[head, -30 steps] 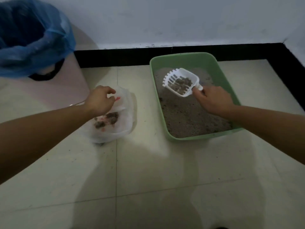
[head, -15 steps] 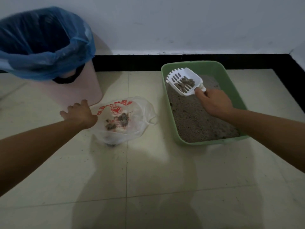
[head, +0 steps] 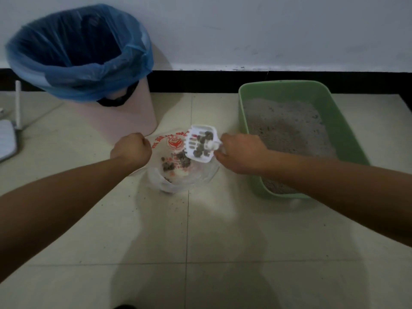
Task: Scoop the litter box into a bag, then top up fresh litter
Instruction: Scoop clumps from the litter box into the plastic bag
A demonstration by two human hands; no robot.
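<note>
Now my right hand [head: 242, 153] pinches the short handle of the stiff, light scoop [head: 199, 144], tipping clumps over the flimsy bag [head: 162, 185]. My left hand [head: 131, 150], fisted, seems to grip its slippery rim. The litter box [head: 347, 139] sits just right.

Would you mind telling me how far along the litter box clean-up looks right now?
Done: several clumps lie in the plastic bag. In hand: the right hand holds the scoop, loaded with more clumps, over the bag while the left hand grips its edge. Left: emptying this load, perhaps more scooping from the green litter box, then the top-up; no fresh litter supply is in view.
</note>
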